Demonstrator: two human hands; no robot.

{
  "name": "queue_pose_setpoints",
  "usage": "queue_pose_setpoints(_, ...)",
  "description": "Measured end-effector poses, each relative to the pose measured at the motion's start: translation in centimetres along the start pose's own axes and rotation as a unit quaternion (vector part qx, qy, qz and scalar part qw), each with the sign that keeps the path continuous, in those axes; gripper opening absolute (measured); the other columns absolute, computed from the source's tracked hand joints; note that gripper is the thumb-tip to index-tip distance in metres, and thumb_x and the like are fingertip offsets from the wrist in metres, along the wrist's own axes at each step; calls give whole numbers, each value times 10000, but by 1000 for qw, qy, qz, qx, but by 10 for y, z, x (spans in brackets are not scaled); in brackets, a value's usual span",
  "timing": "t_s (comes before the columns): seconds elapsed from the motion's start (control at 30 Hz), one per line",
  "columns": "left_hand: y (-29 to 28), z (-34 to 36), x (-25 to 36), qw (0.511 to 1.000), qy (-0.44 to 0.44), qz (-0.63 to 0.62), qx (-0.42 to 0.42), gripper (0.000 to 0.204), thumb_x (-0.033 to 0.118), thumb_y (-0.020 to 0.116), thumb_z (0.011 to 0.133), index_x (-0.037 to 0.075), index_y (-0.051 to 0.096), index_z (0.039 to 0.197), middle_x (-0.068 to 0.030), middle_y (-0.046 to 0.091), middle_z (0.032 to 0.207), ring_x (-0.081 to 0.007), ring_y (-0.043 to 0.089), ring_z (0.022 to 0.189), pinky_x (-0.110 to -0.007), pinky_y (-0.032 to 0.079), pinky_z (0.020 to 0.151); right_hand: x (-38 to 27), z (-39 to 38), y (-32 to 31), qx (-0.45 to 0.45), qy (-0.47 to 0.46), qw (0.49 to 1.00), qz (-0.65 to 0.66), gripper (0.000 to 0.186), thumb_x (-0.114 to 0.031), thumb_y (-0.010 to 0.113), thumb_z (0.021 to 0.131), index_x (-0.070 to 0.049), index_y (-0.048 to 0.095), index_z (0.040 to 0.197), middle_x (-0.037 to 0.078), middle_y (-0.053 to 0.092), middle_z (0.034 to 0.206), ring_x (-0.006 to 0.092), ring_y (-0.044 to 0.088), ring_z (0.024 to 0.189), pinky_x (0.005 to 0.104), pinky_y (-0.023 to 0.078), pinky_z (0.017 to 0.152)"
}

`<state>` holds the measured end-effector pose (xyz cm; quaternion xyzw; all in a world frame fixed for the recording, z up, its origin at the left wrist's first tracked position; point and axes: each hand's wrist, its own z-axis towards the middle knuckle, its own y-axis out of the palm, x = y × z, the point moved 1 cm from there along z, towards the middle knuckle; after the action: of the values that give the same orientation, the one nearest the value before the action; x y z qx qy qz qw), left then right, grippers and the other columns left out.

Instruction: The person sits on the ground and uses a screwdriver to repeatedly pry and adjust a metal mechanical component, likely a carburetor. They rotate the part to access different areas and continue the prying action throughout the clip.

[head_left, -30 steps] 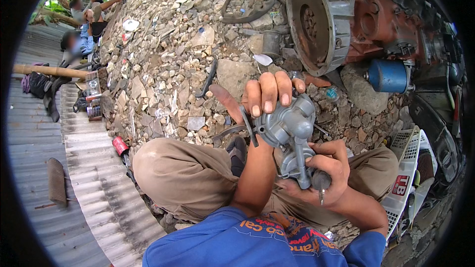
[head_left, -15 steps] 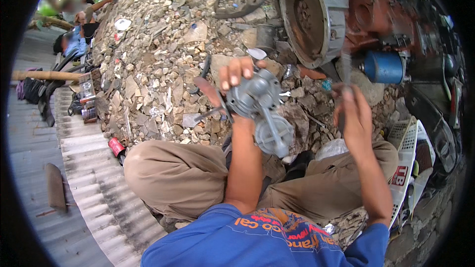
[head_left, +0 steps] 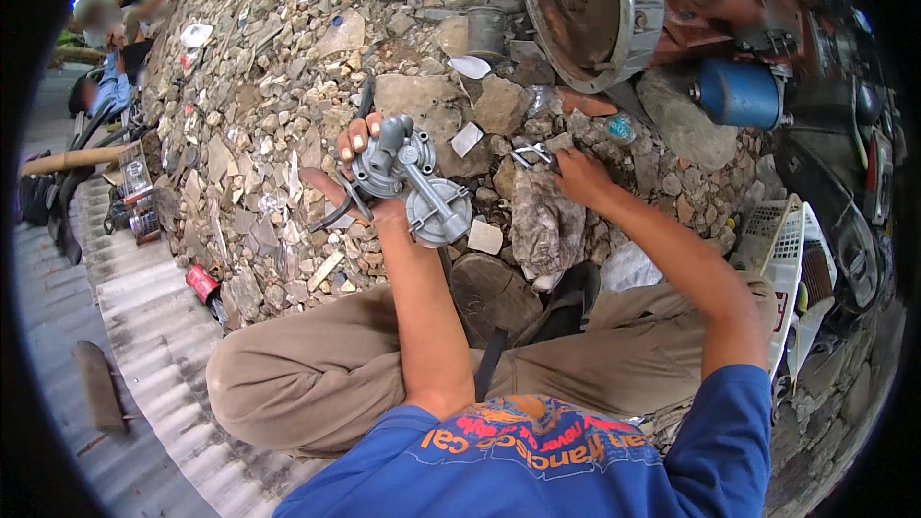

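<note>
My left hand [head_left: 359, 148] holds up a grey metal fuel pump [head_left: 408, 177] with two round housings and a short pipe between them. The fingers wrap over its far left side, and a dark lever arm sticks out to the left. My right hand [head_left: 580, 176] is down at the rubble, its fingers closed beside several small silvery metal pieces [head_left: 531, 153]. What lies in those fingertips, if anything, is hidden. A dirty grey cloth [head_left: 547, 221] lies just nearer to me than that hand.
A large engine [head_left: 710, 0] with a round flywheel housing [head_left: 576, 0] and a blue filter [head_left: 739, 94] stands far right. A white plastic basket [head_left: 782, 240] sits by my right knee. Corrugated sheeting [head_left: 163, 326] and a red can [head_left: 201, 283] are left. Another person [head_left: 113, 86] sits far left.
My right hand has dropped leftward to the rubble, and the blurred flat metal tool it held no longer shows. The left hand has moved left with the pump and turned it.
</note>
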<state>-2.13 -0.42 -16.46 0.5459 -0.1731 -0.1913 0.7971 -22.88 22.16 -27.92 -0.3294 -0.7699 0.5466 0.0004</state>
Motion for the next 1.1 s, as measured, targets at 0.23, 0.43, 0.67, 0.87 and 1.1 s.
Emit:
queue_pose_setpoints(0.23,-9,-17,20,997,28,17,66,682,776,452,884,115,598,804,-45,539,886,-248,470,972,-482,352,982,-24,29,22,53,-111,992,-13,174,-53,555,880,5,566,1043,215,632,1001,438,641,943,537,517,781)
queue_pose_setpoints(0.43,-30,-32,37,995,38,42,79,691,790,478,859,113,605,802,-48,547,892,-249,483,972,-464,365,983,-71,77,7,44,-122,990,58,140,-118,591,899,7,628,948,203,636,970,422,643,912,523,521,771)
queue_pose_setpoints(0.67,-42,-56,40,987,69,92,111,557,658,509,932,122,632,848,-29,598,897,-256,564,973,-494,397,949,-99,146,31,108,-105,979,135,227,-157,653,900,-40,658,1094,181,597,1102,415,593,1046,489,503,870)
queue_pose_setpoints(0.87,-52,-74,37,986,75,79,122,543,669,506,918,144,624,849,-12,596,923,-230,558,982,-502,362,999,-102,166,47,78,-136,983,97,272,-156,670,887,-59,653,1141,168,581,1118,400,602,1045,491,505,875)
queue_pose_setpoints(1.1,-57,-79,50,985,74,99,118,557,687,512,911,151,655,857,-1,606,932,-217,545,976,-486,356,1004,-102,171,62,124,-178,974,71,195,-117,612,887,-61,665,1066,143,591,1046,380,624,983,487,512,844)
